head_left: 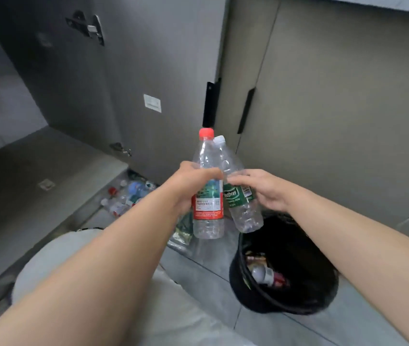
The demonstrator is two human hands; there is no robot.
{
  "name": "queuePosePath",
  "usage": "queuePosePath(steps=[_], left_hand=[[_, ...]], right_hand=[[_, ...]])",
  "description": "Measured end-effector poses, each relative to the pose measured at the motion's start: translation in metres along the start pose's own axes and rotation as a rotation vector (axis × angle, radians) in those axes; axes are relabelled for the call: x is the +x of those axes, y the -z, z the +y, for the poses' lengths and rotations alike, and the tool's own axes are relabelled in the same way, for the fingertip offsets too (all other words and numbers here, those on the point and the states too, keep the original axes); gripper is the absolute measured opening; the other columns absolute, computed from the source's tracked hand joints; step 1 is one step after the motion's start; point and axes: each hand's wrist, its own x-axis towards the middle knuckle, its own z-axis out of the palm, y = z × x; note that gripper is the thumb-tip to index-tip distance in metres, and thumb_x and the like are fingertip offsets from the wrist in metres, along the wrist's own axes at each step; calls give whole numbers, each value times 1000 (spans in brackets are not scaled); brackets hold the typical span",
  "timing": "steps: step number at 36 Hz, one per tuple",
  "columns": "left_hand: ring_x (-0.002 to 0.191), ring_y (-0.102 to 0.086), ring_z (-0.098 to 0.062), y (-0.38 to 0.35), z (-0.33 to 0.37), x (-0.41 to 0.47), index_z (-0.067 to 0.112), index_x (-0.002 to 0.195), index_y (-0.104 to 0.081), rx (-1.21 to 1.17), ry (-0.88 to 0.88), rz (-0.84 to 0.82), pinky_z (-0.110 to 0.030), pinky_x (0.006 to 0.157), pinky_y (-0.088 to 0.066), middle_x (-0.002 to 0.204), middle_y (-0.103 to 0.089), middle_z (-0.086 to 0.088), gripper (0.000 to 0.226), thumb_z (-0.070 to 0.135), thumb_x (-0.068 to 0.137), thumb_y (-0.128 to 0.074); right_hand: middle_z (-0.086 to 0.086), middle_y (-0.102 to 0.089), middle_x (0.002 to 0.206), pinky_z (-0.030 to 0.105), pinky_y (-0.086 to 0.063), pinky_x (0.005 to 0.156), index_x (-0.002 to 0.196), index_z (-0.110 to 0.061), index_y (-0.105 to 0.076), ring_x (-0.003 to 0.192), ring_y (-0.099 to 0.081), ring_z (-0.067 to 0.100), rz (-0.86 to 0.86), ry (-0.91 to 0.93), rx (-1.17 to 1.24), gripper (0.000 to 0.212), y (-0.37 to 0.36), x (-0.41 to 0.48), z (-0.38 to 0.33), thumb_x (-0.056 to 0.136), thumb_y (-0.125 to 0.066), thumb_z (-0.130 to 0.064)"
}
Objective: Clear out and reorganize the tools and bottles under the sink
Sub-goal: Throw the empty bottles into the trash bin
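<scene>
My left hand (193, 182) grips a clear empty bottle with a red cap and red label (208, 213), held upright above the floor. Right beside it leans a clear bottle with a white cap and green label (242, 208), and my right hand (263, 189) holds that one with its fingertips at the shoulder. Both bottles hang just above and left of a black mesh bin (305, 303). A heap of more plastic bottles (126, 196) lies on the floor by the open cabinet door (113, 78).
The bin holds some rubbish, with a grey and red object inside. Closed cabinet doors with black handles (246, 111) stand ahead on the right. My knee in light trousers (56, 255) is low on the left. A crumpled wrapper (183, 233) lies under the bottles.
</scene>
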Motion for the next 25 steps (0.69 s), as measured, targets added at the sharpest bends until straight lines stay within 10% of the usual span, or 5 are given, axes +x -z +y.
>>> queuePosePath(steps=[3,15,25], left_hand=[[97,-73,-28,-23,-30,6,12,128,-50,34,-32,34,-47,87,-59,117,-68,-16,61,21,77,-82],[107,-70,-19,-39,-66,27,22,130,-52,105,-103,38,-43,97,-55,121,-69,0,63,26,78,-87],[107,-69,-15,-35,-66,32,29,131,-48,122,-121,11,-35,89,-57,120,-68,5,62,17,82,-84]], right_hand=[[4,-73,117,43,-45,106,114,-20,-71,118,-63,26,83,-85,-68,62,34,-22,38,57,-87,-39],[4,-59,111,38,-51,82,105,-30,-47,98,-61,27,325,-202,-521,49,62,-31,170,69,-79,-17],[12,-49,126,38,-51,89,140,-29,-38,109,-58,33,378,-297,-725,68,55,2,214,82,-72,-22]])
